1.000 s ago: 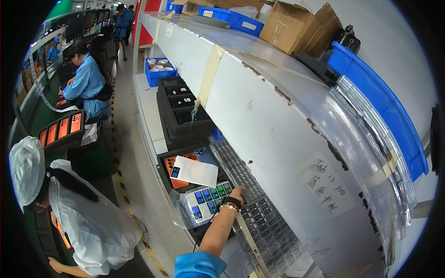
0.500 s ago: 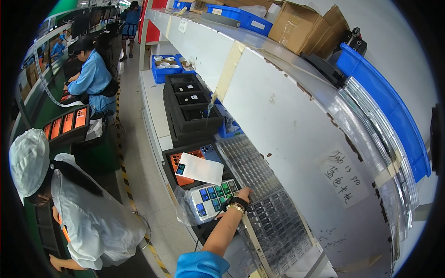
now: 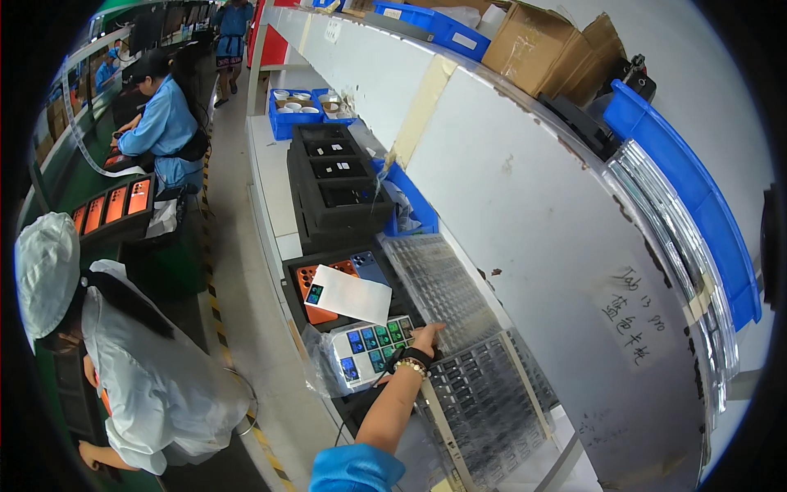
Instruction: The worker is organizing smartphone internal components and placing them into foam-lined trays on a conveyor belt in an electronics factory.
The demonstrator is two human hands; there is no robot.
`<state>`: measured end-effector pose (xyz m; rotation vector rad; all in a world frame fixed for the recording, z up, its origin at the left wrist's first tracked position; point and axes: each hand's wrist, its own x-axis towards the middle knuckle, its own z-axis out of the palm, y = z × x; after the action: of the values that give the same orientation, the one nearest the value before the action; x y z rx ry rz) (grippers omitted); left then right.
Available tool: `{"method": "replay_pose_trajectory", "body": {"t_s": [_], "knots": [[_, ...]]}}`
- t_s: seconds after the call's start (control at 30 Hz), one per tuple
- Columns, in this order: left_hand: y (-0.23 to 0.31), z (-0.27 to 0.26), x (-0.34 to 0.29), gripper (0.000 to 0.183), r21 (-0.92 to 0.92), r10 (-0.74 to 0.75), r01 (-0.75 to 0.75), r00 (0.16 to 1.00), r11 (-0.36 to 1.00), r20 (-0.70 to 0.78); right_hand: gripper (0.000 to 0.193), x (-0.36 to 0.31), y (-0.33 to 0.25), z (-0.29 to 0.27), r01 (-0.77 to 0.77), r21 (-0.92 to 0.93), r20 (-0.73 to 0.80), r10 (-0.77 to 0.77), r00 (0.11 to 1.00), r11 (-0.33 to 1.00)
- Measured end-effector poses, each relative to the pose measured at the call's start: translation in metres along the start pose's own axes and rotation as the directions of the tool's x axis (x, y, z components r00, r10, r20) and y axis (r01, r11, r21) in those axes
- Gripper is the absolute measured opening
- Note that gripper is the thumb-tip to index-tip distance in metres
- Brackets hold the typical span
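Hands (image 3: 422, 339) — left's grip unclear, at ridged, see-through plastic trays (image 3: 447, 283); right out of view

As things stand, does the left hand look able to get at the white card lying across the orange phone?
Probably yes: the white card lies across the orange phone with nothing visibly covering it, and the left hand is near its lower right corner.

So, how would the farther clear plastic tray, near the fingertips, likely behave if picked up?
The clear plastic tray looks thin and see-through, so probably light for its size. Its rows of moulded shapes may stiffen it, though so broad a sheet could still flex. The glossy sheen suggests it might be slippery.
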<state>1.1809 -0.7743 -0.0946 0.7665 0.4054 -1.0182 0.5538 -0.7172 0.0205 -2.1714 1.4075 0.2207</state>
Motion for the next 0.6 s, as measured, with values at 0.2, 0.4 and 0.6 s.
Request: {"method": "replay_pose_trajectory", "body": {"t_s": [0.2, 0.4, 0.6], "knots": [[0.024, 0.007, -0.043, 0.036, 0.210, 0.139, -0.105, 0.978, 0.972, -0.158, 0.026, 0.006, 0.001, -0.009, -0.010, 0.032, 0.021, 0.010, 1.000, 0.999], [0.039, 0.010, -0.048, 0.083, -0.046, 0.078, -0.088, 0.980, 0.995, -0.184, 0.027, 0.010, -0.002, -0.022, -0.033, 0.115, 0.028, 0.030, 0.999, 0.993], [0.035, 0.002, -0.047, 0.071, -0.023, 0.454, -0.454, 0.888, 0.891, 0.074, 0.027, 0.027, -0.017, -0.028, -0.034, 0.274, 0.035, 0.026, 0.999, 0.961]]}}
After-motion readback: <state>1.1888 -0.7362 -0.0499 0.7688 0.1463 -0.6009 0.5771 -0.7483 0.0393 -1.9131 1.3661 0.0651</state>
